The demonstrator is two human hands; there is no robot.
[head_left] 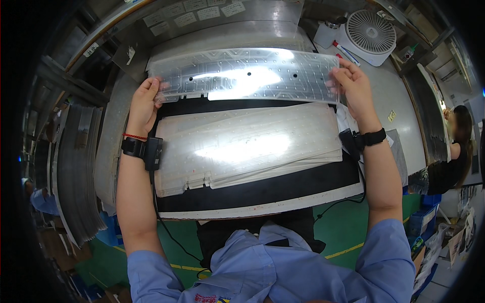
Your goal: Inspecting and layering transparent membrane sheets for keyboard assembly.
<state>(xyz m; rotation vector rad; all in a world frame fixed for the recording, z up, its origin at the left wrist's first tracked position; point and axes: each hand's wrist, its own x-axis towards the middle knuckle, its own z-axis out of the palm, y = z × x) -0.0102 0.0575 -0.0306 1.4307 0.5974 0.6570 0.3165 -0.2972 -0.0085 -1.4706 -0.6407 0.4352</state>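
A clear plastic sheet (222, 76) printed with fine circuit-like lines, dots and a few dark round holes is stretched between my hands, above the far part of the black mat. My left hand (146, 98) pinches its left end between thumb and fingers. At the right end, my right hand (352, 83) grips the edge, with fingers showing through the film. Light glares off the middle of the sheet. Nearer to me, a stack of similar translucent sheets (247, 141) lies slightly fanned on the black mat (283, 184). Each wrist wears a black strapped device with a cable.
A white fan (371, 33) stands at the back right, beside marker pens (348, 53). Tall stacks of sheets (78, 166) stand at the left. Paper notes (202, 14) hang on the back panel. Another person (452, 151) is at the far right. Cables run below my wrists.
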